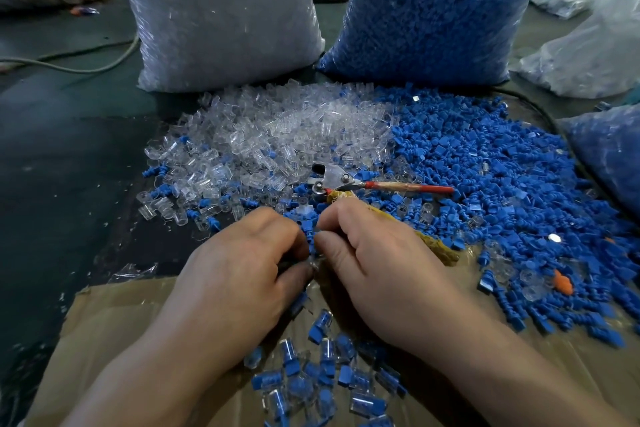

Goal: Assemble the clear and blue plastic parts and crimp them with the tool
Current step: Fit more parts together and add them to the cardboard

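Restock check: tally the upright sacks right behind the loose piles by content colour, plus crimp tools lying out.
Sack of clear parts: 1
Sack of blue parts: 1
Crimp tool: 1
Total: 3

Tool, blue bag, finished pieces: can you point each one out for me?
Tool point(375, 185): head view, on its red handle near the metal end.
Blue bag point(433, 10): head view, middle of its front.
Finished pieces point(327, 366): head view, middle of the heap.
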